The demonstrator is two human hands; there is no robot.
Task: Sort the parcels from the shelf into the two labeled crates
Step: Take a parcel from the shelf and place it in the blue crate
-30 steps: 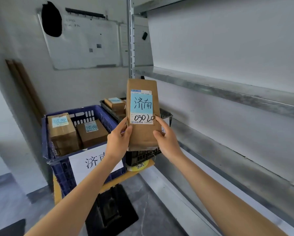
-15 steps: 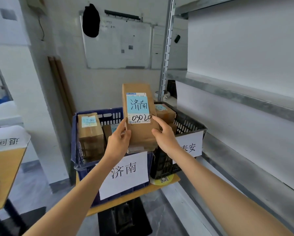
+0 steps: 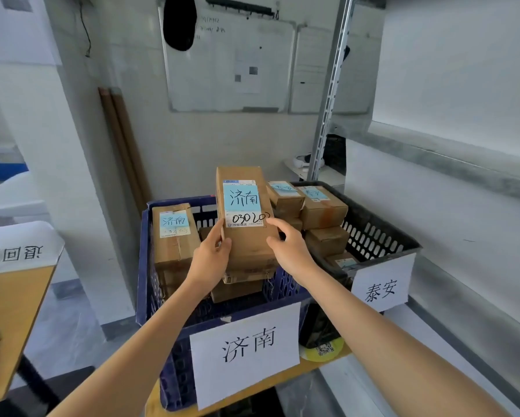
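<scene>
Head view: the oblong brown cardboard parcel (image 3: 248, 239), pale blue label reading 济南, has come away from the grey metal shelf (image 3: 433, 158) at the right of the frame. It now stands upright at centre frame over the dark blue plastic crate (image 3: 145, 266), whose white paper sign (image 3: 246, 353) bears the same characters, so it looks matched and ready to lower. Left hand (image 3: 212, 257) pinches the parcel's lower left edge, thumb on the front face. Right hand (image 3: 290, 249), clasping the other edge a second ago, has its fingers spread loose at the lower right edge, seemingly letting go. Black plastic crate (image 3: 382, 233), marked 泰安, sits just right
</scene>
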